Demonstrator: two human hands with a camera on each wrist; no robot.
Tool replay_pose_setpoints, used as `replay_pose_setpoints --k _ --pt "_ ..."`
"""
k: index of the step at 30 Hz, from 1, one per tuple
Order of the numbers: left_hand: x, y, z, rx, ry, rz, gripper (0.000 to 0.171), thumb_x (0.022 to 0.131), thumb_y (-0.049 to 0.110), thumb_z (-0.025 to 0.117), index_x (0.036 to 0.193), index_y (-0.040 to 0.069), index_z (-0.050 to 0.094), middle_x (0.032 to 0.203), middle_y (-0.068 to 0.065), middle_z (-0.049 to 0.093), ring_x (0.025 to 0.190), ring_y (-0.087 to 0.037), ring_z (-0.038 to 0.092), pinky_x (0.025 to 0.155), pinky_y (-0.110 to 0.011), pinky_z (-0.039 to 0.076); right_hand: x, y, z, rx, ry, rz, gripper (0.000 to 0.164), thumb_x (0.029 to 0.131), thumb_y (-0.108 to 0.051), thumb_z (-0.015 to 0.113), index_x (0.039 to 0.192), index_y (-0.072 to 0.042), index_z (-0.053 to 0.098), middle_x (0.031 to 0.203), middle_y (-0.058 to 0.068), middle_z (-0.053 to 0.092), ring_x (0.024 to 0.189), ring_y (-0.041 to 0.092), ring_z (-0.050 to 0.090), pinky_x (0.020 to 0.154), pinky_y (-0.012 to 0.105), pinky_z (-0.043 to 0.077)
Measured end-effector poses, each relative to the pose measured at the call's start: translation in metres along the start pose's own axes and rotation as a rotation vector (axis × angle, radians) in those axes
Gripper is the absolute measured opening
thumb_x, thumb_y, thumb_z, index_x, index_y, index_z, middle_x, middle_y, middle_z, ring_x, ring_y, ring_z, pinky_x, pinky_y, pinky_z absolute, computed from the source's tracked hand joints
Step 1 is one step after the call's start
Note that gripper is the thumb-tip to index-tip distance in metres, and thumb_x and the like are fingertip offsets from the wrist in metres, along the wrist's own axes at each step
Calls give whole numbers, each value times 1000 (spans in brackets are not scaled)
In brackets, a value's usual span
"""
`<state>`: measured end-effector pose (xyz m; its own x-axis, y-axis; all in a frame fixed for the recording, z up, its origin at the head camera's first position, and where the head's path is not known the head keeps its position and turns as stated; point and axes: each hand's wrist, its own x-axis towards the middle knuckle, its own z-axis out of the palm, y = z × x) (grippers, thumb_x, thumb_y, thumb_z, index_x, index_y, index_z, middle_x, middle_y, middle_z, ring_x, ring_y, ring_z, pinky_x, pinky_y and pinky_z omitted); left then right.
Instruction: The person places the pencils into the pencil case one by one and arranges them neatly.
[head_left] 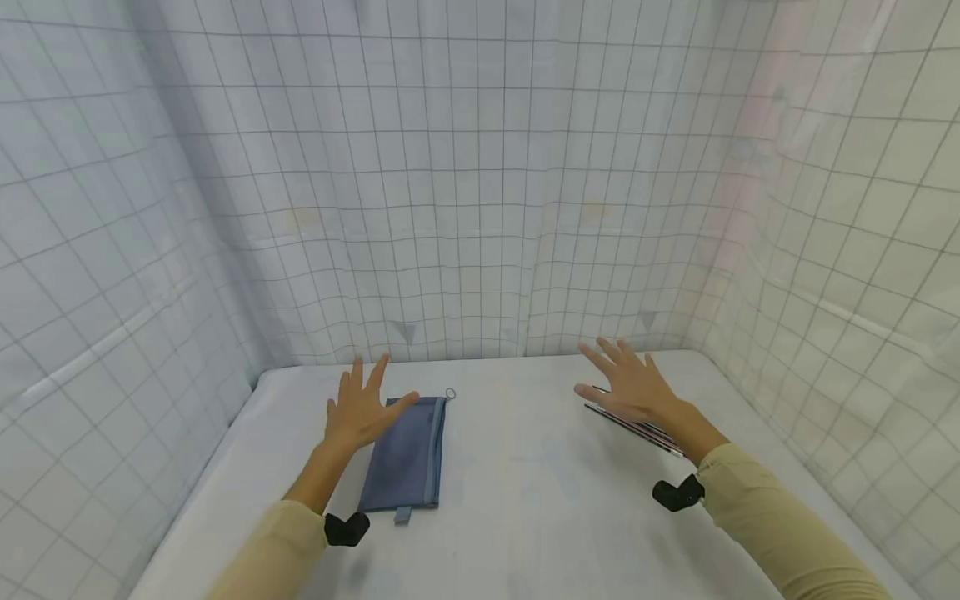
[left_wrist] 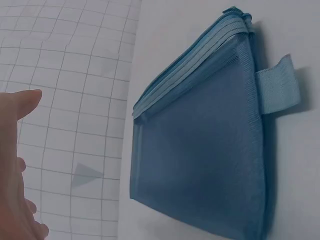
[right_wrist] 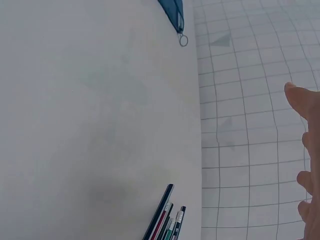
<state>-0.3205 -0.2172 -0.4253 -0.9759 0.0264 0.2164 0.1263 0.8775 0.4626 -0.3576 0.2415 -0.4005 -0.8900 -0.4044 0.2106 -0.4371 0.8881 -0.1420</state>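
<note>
A blue zippered mesh pouch (head_left: pixel 405 458) lies flat on the white table, with a fabric tab at its near end and a small metal ring (head_left: pixel 450 393) at its far corner. My left hand (head_left: pixel 362 414) hovers over the pouch's left side, fingers spread and holding nothing. In the left wrist view the pouch (left_wrist: pixel 200 150) shows its zipper along one edge. Over on the right, my right hand (head_left: pixel 630 387) is held above several slim pencils (head_left: pixel 637 427), its fingers spread too. The right wrist view shows the pencils (right_wrist: pixel 165 220) side by side, partly cut off by the frame.
White cloth walls (head_left: pixel 465 208) with a dark grid stand behind the table (head_left: pixel 517 500) and on both sides. A black band (head_left: pixel 347 529) sits at the left wrist and another black band (head_left: pixel 678 493) at the right wrist.
</note>
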Motion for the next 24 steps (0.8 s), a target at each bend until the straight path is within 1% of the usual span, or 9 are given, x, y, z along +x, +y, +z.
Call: replay_pose_setpoints --k 2,3,7,9,11,13,16,20,24 --pt "-3 -1 10 -51 -18 -18 104 92 72 57 165 10 19 166 -35 4 149 -59 7 106 -83 12 -2 1 1 34 3 -9 84 100 -66 47 166 -19 25 168 20 21 153 49 13 111 78 8" --pt "-5 -1 16 -68 -18 -21 105 91 72 59 164 7 21 165 -36 7 148 -59 11 106 -82 16 -3 2 3 47 4 -10 84 100 -66 48 166 -17 27 168 20 23 152 48 16 112 77 10" --pt "-13 -2 40 -125 -31 -26 106 89 66 66 160 -2 27 160 -42 16 144 -62 22 106 -78 26 -10 8 9 113 26 -8 82 101 -63 49 163 -12 34 164 22 33 149 46 28 113 72 21" --pt "-19 -1 51 -145 -38 -37 107 88 64 69 159 -6 29 158 -43 20 143 -62 25 107 -75 29 -15 12 15 167 35 -4 79 102 -61 49 161 -10 38 161 20 38 147 45 34 112 70 27" --pt "-23 0 58 -168 -63 -59 109 87 62 72 157 -9 29 157 -44 21 143 -62 25 109 -73 28 -21 17 22 220 44 2 76 103 -59 49 159 -9 41 159 19 42 145 43 38 112 66 31" --pt "-28 1 64 -183 -89 -78 110 86 61 74 157 -11 29 156 -44 22 143 -61 25 110 -72 28 -26 22 29 270 57 0 72 104 -55 51 157 -7 45 156 18 47 143 42 41 113 64 32" --pt "-32 1 70 -173 -122 -104 110 85 58 76 157 -11 29 156 -45 22 143 -62 25 110 -71 28 -31 27 39 321 89 -20 65 105 -47 54 151 -2 51 150 19 53 140 43 46 112 62 34" --pt "-34 0 75 -133 -123 -118 111 83 57 78 156 -11 30 156 -45 21 143 -63 24 110 -72 29 -34 32 50 346 139 -44 53 103 -35 60 141 4 60 139 21 62 130 43 55 107 62 40" --pt "-34 2 75 -143 -115 -132 107 83 51 78 155 -13 31 156 -45 20 143 -63 22 110 -73 27 -37 39 58 360 167 -22 43 99 -19 68 134 5 64 126 22 69 114 40 66 96 59 49"
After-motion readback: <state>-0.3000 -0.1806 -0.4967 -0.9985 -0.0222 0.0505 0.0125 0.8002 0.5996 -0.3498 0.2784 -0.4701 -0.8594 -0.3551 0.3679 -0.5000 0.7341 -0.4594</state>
